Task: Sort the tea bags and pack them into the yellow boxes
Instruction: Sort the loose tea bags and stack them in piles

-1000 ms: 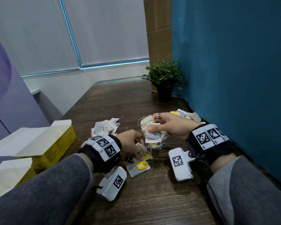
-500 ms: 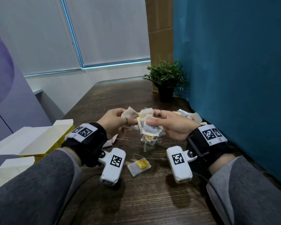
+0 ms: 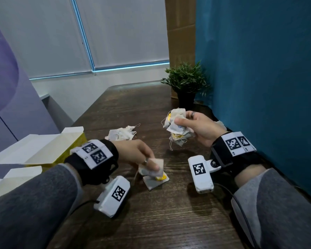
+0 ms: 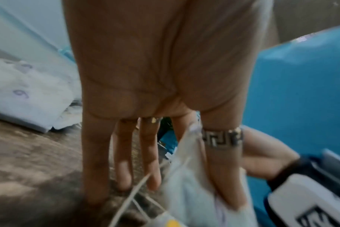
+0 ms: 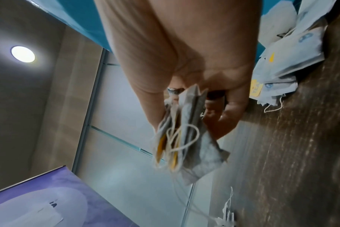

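Head view: the right hand [image 3: 200, 128] is raised above the table [image 3: 169, 221] near its right edge, thumb and curled fingers clamped on a bundle of tea bags [image 3: 176, 129] whose strings and yellow tags hang below the hand. The left hand [image 3: 133, 153] is low over the table, nearer the person, and pinches a single tea bag [image 3: 153, 167] between thumb and fingers. That bag sits directly over another tea bag with a yellow tag [image 3: 157, 182] lying flat on the table; whether the two touch cannot be told. A small pile of tea bags [image 3: 121, 134] lies on the table beyond the left hand, apart from it. Two open yellow boxes stand at the left edge, the farther box [image 3: 68, 151] just beside the left wrist and the nearer box [image 3: 11, 180] partly behind the left sleeve. A potted plant [image 3: 186, 87] stands at the far right against the blue wall. Left wrist view: the left hand [image 4: 165, 107] points downward with fingers straight and close together; the held tea bag [image 4: 192, 184] is pressed behind the ringed finger, its strings trailing toward the table. The picture is blurred. Right wrist view: the right hand [image 5: 184, 76] pinches the bundle [image 5: 184, 138] edge-on between thumb and fingers, string loops hanging free. A further heap of tea bags [image 5: 293, 53] lies on the table just beside the hand, at the blue wall.
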### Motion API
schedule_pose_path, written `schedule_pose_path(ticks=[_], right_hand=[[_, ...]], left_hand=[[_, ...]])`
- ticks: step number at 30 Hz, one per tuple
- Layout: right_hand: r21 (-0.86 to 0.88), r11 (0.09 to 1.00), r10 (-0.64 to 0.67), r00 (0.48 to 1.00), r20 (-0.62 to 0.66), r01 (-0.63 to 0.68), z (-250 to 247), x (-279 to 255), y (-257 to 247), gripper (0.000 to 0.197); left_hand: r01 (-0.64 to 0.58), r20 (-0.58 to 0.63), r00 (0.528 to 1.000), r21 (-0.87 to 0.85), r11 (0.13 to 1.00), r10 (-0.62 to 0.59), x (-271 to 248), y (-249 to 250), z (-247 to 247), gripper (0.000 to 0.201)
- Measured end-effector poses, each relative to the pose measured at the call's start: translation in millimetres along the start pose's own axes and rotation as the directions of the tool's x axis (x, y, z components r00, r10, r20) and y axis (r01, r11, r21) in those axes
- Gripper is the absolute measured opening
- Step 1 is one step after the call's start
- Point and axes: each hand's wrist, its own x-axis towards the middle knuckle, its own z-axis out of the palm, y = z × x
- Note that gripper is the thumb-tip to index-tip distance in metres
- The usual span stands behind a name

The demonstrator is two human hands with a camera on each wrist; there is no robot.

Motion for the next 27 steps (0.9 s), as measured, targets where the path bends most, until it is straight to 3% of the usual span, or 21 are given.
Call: schedule_pose_path(ticks=[2,4,7,11,14,17,19,23,27], right_hand=[[-0.007,1.000,-0.004,1.000,0.008,0.004,1,0,0,0.040],[-0.015,1.000,-0.005,1.000,0.007,0.005,2,-1,0,0.035],[-0.020,1.000,0.003,1.000,0.009,-0.003,1,-1,1,0.031],[-0.030,1.000,-0.008,1.000,0.020,0.008,2,-2,0,0.016],[0.000,1.000,0.004,0.994,0.111,-0.004,5,-6,-2,0.015],[0.048,0.997,0.049,0.962,0.270,-0.065,9,-12,-5,0.026],[0.116,0.988,0.059,0.940,0.337,-0.104,12,-14,-7,0.032],[0.263,0.947,0.080,0.927,0.367,-0.186,16,-15,-10,0.032],[0.218,0.942,0.161,0.914,0.372,-0.255,17,-17,-8,0.021]], left_hand=[[-0.015,0.091,0.996,0.171,0.985,-0.001,1,2,8,0.010],[-0.032,0.101,0.995,0.322,0.946,0.000,2,5,14,0.015],[-0.052,0.045,0.998,0.372,0.927,0.038,3,8,17,0.021],[-0.127,-0.111,0.973,0.465,0.876,0.200,-5,11,11,0.020],[-0.247,-0.323,0.868,0.379,0.892,0.378,-11,8,0,0.017],[-0.363,-0.523,0.712,0.297,0.883,0.468,-15,-1,-11,0.028],[-0.405,-0.587,0.625,0.320,0.857,0.515,-16,-7,-14,0.030],[-0.456,-0.575,0.514,0.445,0.770,0.637,-15,-9,-10,0.033],[-0.455,-0.499,0.460,0.577,0.678,0.734,-13,-6,-5,0.018]])
